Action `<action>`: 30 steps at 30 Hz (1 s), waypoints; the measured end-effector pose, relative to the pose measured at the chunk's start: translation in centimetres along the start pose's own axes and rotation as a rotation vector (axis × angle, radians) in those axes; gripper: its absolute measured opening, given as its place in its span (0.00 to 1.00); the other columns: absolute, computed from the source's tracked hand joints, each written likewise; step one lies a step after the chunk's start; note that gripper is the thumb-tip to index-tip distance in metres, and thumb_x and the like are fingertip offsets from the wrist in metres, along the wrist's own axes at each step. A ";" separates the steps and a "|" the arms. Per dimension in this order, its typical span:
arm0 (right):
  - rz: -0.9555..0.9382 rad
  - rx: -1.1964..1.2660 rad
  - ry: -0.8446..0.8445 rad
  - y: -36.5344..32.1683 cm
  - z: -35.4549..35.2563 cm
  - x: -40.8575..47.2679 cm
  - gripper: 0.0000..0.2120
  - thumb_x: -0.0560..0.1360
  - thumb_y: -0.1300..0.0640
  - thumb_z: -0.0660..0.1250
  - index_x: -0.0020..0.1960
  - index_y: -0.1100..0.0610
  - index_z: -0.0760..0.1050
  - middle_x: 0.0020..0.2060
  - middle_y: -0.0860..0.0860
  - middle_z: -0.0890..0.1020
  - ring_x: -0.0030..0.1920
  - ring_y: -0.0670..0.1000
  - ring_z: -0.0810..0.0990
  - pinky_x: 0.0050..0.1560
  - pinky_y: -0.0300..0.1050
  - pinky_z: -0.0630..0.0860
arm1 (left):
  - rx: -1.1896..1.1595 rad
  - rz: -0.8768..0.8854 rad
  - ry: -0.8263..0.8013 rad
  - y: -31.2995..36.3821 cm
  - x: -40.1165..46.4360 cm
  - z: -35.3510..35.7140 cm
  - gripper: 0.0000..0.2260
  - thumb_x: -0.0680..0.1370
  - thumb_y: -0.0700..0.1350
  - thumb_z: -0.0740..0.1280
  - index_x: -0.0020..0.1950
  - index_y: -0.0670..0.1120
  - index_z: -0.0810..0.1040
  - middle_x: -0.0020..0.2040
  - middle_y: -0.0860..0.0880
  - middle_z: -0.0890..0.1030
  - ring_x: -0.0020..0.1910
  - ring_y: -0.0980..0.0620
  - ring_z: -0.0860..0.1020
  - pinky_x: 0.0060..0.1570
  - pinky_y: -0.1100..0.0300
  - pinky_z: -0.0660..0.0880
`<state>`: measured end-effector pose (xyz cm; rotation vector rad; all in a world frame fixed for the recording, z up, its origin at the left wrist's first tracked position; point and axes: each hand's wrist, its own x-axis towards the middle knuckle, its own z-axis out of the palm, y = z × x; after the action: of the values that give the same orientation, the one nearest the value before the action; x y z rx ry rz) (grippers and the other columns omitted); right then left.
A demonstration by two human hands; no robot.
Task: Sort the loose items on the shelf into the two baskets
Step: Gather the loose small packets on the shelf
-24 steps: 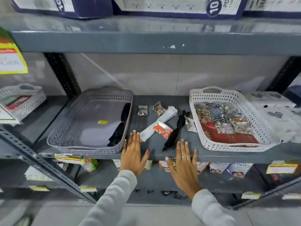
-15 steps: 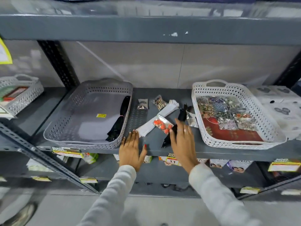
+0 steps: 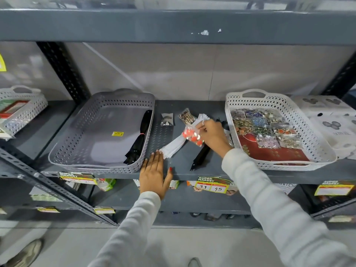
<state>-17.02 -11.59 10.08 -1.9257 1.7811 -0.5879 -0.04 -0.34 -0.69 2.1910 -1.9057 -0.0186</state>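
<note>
A grey basket on the left of the shelf holds a black bundle. A white basket on the right is filled with several small jewellery packets. Between them lie a white bundle, a black bundle, a gold-bead packet and a small clear packet. My right hand pinches a clear packet of orange beads just above the white bundle. My left hand rests flat on the shelf's front edge, fingers apart, touching the white bundle's end.
White boxes stand right of the white basket. Another white basket sits on the neighbouring shelf at far left. The upper shelf beam hangs overhead. Price tags line the shelf's front edge, with products on the shelf below.
My right hand reached forward from the shelf edge, took hold of the orange-bead packet and lifted it off the white bundle. My left hand stayed at the shelf edge.
</note>
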 end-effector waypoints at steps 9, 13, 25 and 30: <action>0.057 -0.408 -0.213 2.3 -4.5 -2.0 0.13 0.74 0.71 0.58 0.54 0.65 0.78 0.55 0.61 0.80 0.56 0.62 0.80 0.59 0.55 0.77 | -0.013 0.000 0.019 0.0 0.0 0.4 0.30 0.75 0.56 0.50 0.69 0.39 0.71 0.67 0.41 0.75 0.67 0.43 0.73 0.69 0.54 0.57; 0.045 -0.503 -0.265 3.1 -2.1 -3.6 0.13 0.75 0.72 0.55 0.56 0.65 0.73 0.54 0.63 0.77 0.59 0.63 0.77 0.54 0.51 0.74 | -0.021 0.006 0.024 0.1 -0.1 0.2 0.30 0.75 0.56 0.50 0.68 0.38 0.72 0.66 0.41 0.76 0.66 0.43 0.74 0.69 0.54 0.59; -0.319 -0.690 -0.247 2.0 -0.1 -2.0 0.20 0.70 0.74 0.63 0.60 0.61 0.76 0.58 0.59 0.77 0.60 0.59 0.76 0.55 0.50 0.76 | -0.033 0.013 -0.043 0.0 -0.2 -0.7 0.36 0.79 0.59 0.38 0.65 0.38 0.75 0.64 0.42 0.78 0.63 0.44 0.77 0.65 0.55 0.56; -0.374 -0.750 -0.197 1.4 0.0 -2.0 0.13 0.73 0.70 0.61 0.55 0.63 0.76 0.54 0.59 0.79 0.57 0.59 0.78 0.52 0.49 0.77 | -0.028 0.020 -0.066 -0.1 -0.2 -0.7 0.37 0.79 0.60 0.37 0.65 0.39 0.75 0.64 0.43 0.78 0.62 0.45 0.77 0.65 0.55 0.57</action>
<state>-18.34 -9.72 9.26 -2.7267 1.6496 0.2141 0.14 0.00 -0.07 2.1791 -1.9491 -0.1143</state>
